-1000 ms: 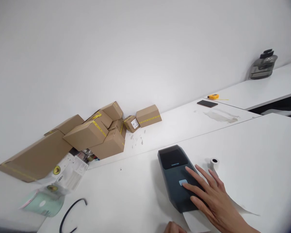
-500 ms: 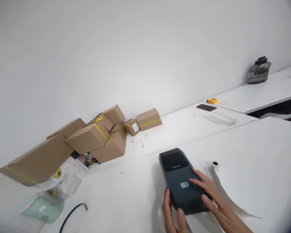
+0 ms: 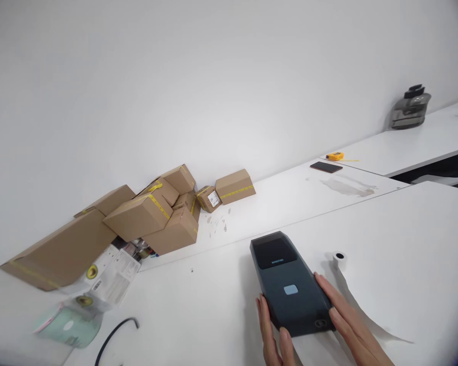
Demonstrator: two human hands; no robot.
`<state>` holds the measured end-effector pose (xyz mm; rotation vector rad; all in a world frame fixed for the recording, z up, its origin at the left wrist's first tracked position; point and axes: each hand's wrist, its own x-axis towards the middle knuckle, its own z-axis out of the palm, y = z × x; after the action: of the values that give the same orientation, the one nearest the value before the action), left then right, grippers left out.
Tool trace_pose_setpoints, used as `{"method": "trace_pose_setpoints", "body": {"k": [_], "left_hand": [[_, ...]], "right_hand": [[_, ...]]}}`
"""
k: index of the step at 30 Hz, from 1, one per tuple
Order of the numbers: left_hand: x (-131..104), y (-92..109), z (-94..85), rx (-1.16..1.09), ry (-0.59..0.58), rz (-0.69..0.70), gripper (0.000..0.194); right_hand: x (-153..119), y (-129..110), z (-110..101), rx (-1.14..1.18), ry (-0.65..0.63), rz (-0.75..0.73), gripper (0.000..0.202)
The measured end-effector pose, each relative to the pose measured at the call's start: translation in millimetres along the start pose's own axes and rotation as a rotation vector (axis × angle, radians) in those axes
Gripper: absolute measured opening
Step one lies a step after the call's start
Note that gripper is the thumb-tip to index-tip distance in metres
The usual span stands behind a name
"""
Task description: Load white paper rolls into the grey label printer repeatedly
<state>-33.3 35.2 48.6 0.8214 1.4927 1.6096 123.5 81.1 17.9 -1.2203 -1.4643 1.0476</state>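
Both hands on the printer [image 3: 288, 284]
Left hand [image 3: 273, 338] and right hand [image 3: 351, 328] flat, fingers straight — pressed against its sides, not gripping.

A dark label printer [image 3: 288, 284] (lid shut) lies flat on the white table [image 3: 404, 244].

Single head-worn view looked forward and down, tilted, across the white table [image 3: 385, 244]. Hands and dark device [image 3: 288, 284] sat close at lower centre of frame; cardboard boxes [image 3: 152, 213] farther off, middle left.
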Motion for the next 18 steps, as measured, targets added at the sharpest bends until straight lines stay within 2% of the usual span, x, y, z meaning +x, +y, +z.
{"method": "trace_pose_setpoints", "body": {"k": [2, 4, 7, 10, 13, 15, 18], "left_hand": [[-3, 5, 9.9, 0.067, -0.017, 0.154, 0.072], [-6, 11, 21.3, 0.091, -0.026, 0.242, 0.065], [-5, 19, 31.0, 0.026, 0.101, 0.294, 0.067], [2, 18, 23.8, -0.011, 0.199, 0.263, 0.064], [8, 1, 7.2, -0.006, 0.162, 0.164, 0.07], [11, -15, -2.0, -0.003, 0.126, 0.089, 0.078], [14, -30, -7.2, 0.004, 0.086, 0.058, 0.09]], "right_hand": [[0, -1, 0, -0.006, 0.006, -0.013, 0.06], [1, -4, -3, -0.031, 0.019, -0.02, 0.056], [4, -8, -7, -0.172, 0.064, -0.093, 0.05], [10, -15, -8, -0.418, 0.107, -0.382, 0.048], [19, -28, -4, -0.644, 0.138, -0.692, 0.046], [26, -38, -1, -0.763, 0.158, -0.809, 0.043], [34, -48, 3, -0.862, 0.18, -0.851, 0.036]]}}
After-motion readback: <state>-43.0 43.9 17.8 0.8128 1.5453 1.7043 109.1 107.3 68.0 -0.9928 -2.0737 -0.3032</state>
